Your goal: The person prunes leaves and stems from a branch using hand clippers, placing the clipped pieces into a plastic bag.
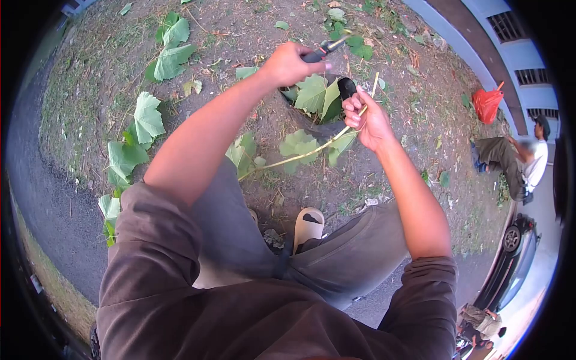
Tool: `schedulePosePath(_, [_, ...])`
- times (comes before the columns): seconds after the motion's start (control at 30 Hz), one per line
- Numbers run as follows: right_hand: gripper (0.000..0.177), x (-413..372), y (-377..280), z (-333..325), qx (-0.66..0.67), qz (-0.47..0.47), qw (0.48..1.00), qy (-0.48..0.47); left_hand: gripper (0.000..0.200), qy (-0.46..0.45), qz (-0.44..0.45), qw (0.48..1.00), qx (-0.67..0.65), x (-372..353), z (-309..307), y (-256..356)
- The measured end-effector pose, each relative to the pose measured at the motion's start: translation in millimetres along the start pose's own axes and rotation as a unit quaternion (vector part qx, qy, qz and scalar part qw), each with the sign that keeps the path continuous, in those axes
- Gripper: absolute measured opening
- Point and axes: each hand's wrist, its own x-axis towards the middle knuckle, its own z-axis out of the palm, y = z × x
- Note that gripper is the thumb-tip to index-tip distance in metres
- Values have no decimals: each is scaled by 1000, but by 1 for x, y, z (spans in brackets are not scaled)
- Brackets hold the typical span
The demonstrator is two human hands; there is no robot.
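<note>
My left hand point(291, 65) is wrapped round the dark handle of a small cutting tool point(317, 55), whose pale tip points up and to the right. In my right hand point(370, 120) a long pale green vine stem point(321, 147) is gripped; its bare end rises above the fingers, and its lower part runs down-left towards my knee, with broad leaves point(299, 143) on it. Between and just below the hands stands a dark container point(318, 127) holding several large green leaves point(312, 95). The tool and the stem are apart.
A leafy vine point(146, 119) lies along the ground at the left. At the right are a red plastic bag point(487, 105), a seated person point(534, 165) and a dark car point(513, 258). A pale sandal point(309, 227) shows between my knees.
</note>
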Motion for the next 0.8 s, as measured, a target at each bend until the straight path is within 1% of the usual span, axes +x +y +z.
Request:
schedulePosePath(0.03, [47,-1,0,0,-13,10,1000,5,49,-7,7,1000,-30,9,0,-17])
schedulePosePath(0.07, [47,-4,0,5,-15,10,1000,5,51,-13,13,998,-60,12,-3,-23])
schedulePosePath(0.1, [50,-7,0,11,-45,-1,999,16,57,-36,10,998,-45,13,-6,-31])
schedulePosePath(0.13, [52,-9,-2,14,-59,-4,998,22,57,-35,9,998,-46,14,-8,-39])
schedulePosePath(0.17, [53,-11,-4,17,-74,-8,997,28,60,-73,41,994,68,10,-13,-38])
schedulePosePath(0.2, [52,-12,-9,17,-86,24,996,24,63,-110,71,975,182,5,-17,-33])
schedulePosePath(0.23, [52,-13,-12,16,-98,56,993,19,67,-156,63,965,201,-1,-21,-28])
schedulePosePath(0.27, [52,-12,-14,14,-96,57,994,18,67,-157,62,965,202,-3,-20,-29])
schedulePosePath(0.33, [42,-13,-17,10,26,34,999,-9,63,-192,64,959,198,-5,-19,-29])
schedulePosePath(0.37, [31,-15,-17,16,25,8,999,28,63,-193,65,959,198,-5,-20,-28])
schedulePosePath(0.43, [30,-12,-17,8,27,-2,999,38,58,-267,24,959,88,-1,-23,-24])
schedulePosePath(0.47, [30,-10,-17,5,28,-12,999,44,58,-267,25,959,90,-3,-25,-24])
schedulePosePath(0.5, [29,-10,-16,2,58,-13,998,8,56,-308,-49,947,-80,-5,-27,-25])
schedulePosePath(0.53, [29,-8,-15,0,57,-15,998,8,55,-337,-120,900,-248,-5,-28,-25])
schedulePosePath(0.57, [28,-8,-13,7,15,-22,999,44,54,-321,-127,922,-173,-6,-32,-20])
schedulePosePath(0.6, [27,-7,-13,13,-29,-29,996,79,54,-318,-125,924,-173,-5,-31,-21])
schedulePosePath(0.63, [27,-6,-12,15,16,-35,996,80,53,-314,-139,925,-161,-4,-28,-24])
schedulePosePath(0.67, [27,-8,-10,19,14,-33,996,78,53,-310,-156,926,-150,-7,-27,-24])
schedulePosePath(0.7, [29,-9,-9,22,-18,-24,998,63,52,-318,-183,913,-176,-8,-28,-24])
schedulePosePath(0.73, [30,-10,-8,24,-49,-16,997,49,52,-317,-184,913,-177,-8,-27,-24])
schedulePosePath(0.77, [32,-11,-6,24,-58,6,998,30,52,-328,-166,915,-166,-8,-25,-23])
schedulePosePath(0.8, [32,-10,-4,22,-55,6,998,32,52,-340,-148,916,-154,-9,-24,-22])
